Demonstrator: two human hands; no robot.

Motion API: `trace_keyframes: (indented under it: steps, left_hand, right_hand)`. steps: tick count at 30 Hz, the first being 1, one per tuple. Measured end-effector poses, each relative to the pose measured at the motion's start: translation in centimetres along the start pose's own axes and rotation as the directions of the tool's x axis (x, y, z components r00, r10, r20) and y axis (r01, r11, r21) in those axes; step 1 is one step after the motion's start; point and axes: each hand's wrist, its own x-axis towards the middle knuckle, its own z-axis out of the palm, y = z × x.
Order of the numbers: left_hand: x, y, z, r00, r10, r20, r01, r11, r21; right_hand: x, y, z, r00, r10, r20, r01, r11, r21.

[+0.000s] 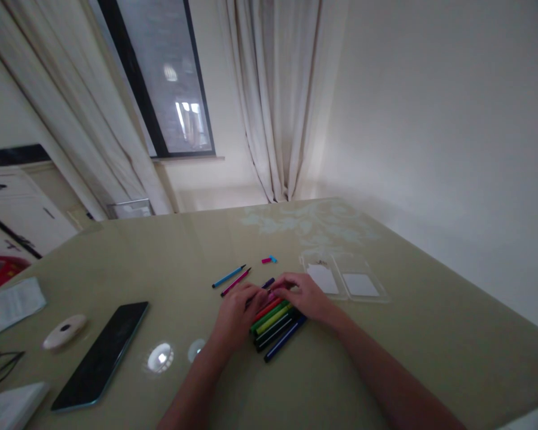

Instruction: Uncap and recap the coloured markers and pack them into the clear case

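My left hand [242, 307] and my right hand [301, 292] meet above a row of felt-tip pens, fingers pinched together. Between their fingertips shows a bit of a pink felt-tip pen [272, 294], mostly hidden. Under and beside the hands lie a red pen [266, 309], a green pen [269, 316], a yellow-green pen [271, 322], black pens [271, 335] and a dark blue pen [285, 339]. A purple pen [268, 282] pokes out behind the fingers. Farther left, a blue pen [228, 276] and a magenta pen [236, 282] lie uncapped, tips pointing away.
Small pink and blue caps [269, 260] lie beyond the pens. An opened clear plastic case [341, 263] with white cards is at the right. Leftward are a black phone [103, 352], an oval white object [65, 332], glasses [2, 365] and a folded cloth or tissue pack [13, 306].
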Motion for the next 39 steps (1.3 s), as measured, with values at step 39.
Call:
trace_keyframes:
  steps: [39]
  left_hand:
    - [-0.3,-0.1,-1.3,0.951,-0.179,-0.252,0.162,0.983,-0.086]
  right_hand:
    - [1.0,-0.5,-0.8,0.954,-0.119,-0.275,0.108,0.993,-0.054]
